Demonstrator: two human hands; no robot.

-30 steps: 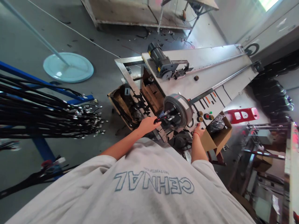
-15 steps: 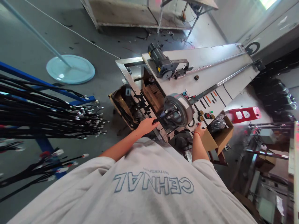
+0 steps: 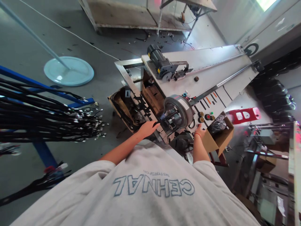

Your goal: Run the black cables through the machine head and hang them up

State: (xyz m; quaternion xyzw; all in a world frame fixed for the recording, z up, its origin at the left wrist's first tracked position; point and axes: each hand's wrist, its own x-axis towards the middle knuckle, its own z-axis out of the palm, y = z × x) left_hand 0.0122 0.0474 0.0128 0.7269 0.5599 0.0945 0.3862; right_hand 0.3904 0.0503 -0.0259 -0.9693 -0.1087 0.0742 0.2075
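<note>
At the near end of the white workbench [image 3: 174, 86], my left hand [image 3: 150, 127] is closed around a dark piece too small to make out. Just to its right stands a large grey reel [image 3: 187, 110] on a shaft. My right hand [image 3: 199, 130] rests at the bench's near right edge, thumb and fingers apart, with nothing visible in it. Close beyond it on the bench top sit a red push button [image 3: 207, 117], a green button [image 3: 211, 113] and several brass-coloured round parts [image 3: 200, 119].
A motor [image 3: 157, 58] is mounted on the bench. Black cable bundles [image 3: 47, 116] hang on a blue rack at left, near a round pale-blue stand base [image 3: 69, 71]. An open cardboard box [image 3: 222, 138] stands right, beside a red panel [image 3: 244, 115].
The view has shifted slightly, so the surroundings sit a little further left. Both hands stay in about the same places on the bench.
</note>
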